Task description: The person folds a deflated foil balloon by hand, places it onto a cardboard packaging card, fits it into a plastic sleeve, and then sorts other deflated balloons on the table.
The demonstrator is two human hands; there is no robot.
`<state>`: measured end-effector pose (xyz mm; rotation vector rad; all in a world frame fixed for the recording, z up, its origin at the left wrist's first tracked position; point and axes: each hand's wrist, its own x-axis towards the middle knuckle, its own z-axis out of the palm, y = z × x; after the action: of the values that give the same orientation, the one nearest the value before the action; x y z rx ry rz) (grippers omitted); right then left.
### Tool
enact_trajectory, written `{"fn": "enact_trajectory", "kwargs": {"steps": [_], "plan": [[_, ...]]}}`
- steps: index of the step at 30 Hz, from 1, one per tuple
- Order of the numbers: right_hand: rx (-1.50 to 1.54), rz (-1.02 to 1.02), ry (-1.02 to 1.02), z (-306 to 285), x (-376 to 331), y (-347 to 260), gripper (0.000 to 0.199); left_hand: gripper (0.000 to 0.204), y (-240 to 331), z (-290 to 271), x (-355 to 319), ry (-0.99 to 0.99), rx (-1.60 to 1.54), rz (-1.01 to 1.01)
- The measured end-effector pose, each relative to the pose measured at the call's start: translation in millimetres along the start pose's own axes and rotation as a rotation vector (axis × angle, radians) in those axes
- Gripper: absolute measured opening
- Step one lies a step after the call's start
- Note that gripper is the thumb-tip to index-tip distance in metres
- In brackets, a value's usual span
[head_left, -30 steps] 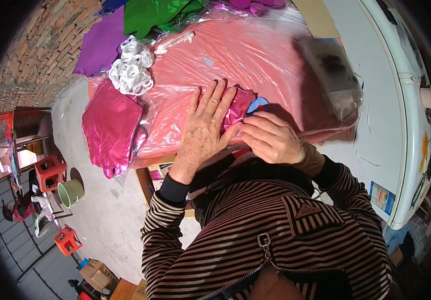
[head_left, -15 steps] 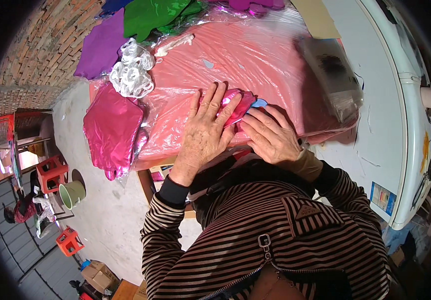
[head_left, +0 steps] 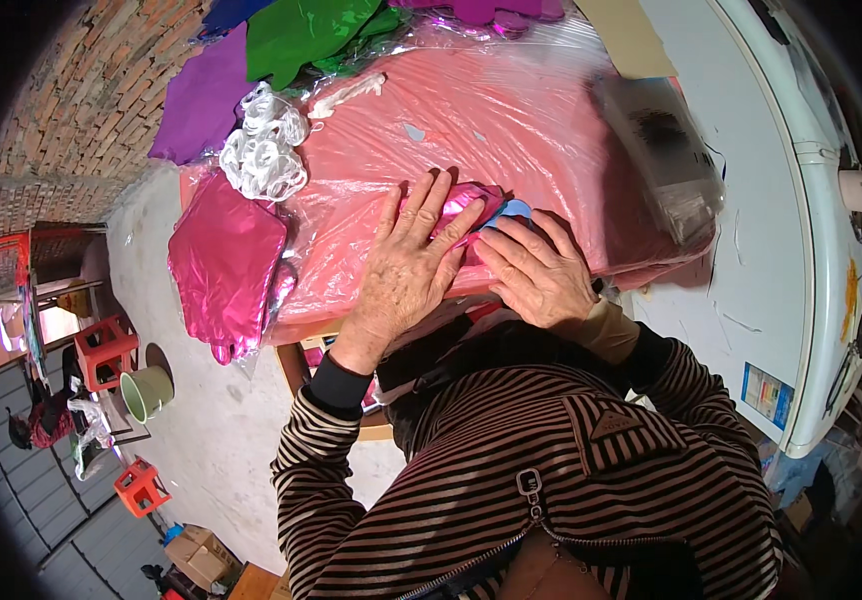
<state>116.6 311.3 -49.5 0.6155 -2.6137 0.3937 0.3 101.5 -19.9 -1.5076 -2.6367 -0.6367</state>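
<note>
A small shiny pink foil piece (head_left: 467, 203), folded, lies on a pink stack wrapped in clear plastic (head_left: 371, 190). A light blue bit (head_left: 516, 211) shows at its right side. My left hand (head_left: 403, 262) lies flat on the foil's left part with the fingers stretched out. Resting on its right edge beside the blue bit is my right hand (head_left: 539, 268), fingers extended and fairly close together. The hands cover much of the foil's near side.
To the left lie a large pink foil piece (head_left: 226, 265), a bundle of white ribbon loops (head_left: 266, 150) and a purple sheet (head_left: 201, 100). Green foil pieces (head_left: 311, 38) lie behind. Clear plastic bags (head_left: 666, 160) sit at the right, beside a white surface (head_left: 751, 230).
Both hands stay on the foil. The right hand has shifted slightly left, and more of the blue bit shows between the foil and its fingers.
</note>
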Motion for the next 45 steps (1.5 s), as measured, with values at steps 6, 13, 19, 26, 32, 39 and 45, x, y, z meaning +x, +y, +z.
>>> {"fn": "enact_trajectory", "kwargs": {"steps": [6, 13, 19, 26, 32, 39, 45], "plan": [[0.010, -0.003, 0.017, -1, 1, 0, 0.058, 0.057, -1, -2, -1, -0.026, 0.030, 0.023], [0.024, -0.010, 0.021, 0, 0, 1, 0.058, 0.057, -1, -6, -1, -0.074, 0.032, 0.042], [0.024, -0.012, 0.034, 1, -1, 2, 0.057, 0.054, 0, -9, 0, -0.114, -0.004, 0.044], [0.008, -0.030, 0.015, 1, -5, 5, 0.056, 0.053, 3, -13, -1, -0.106, -0.026, 0.049], [-0.053, -0.043, 0.038, -9, -8, 13, 0.057, 0.053, -1, -10, -1, -0.117, 0.013, 0.068], [0.013, 0.064, -0.077, -34, 45, 0, 0.073, 0.052, -7, -5, -8, -0.090, 0.035, 0.081], [0.065, 0.119, -0.241, -5, 45, 2, 0.094, 0.047, -9, -2, -5, -0.073, 0.018, 0.087]]}}
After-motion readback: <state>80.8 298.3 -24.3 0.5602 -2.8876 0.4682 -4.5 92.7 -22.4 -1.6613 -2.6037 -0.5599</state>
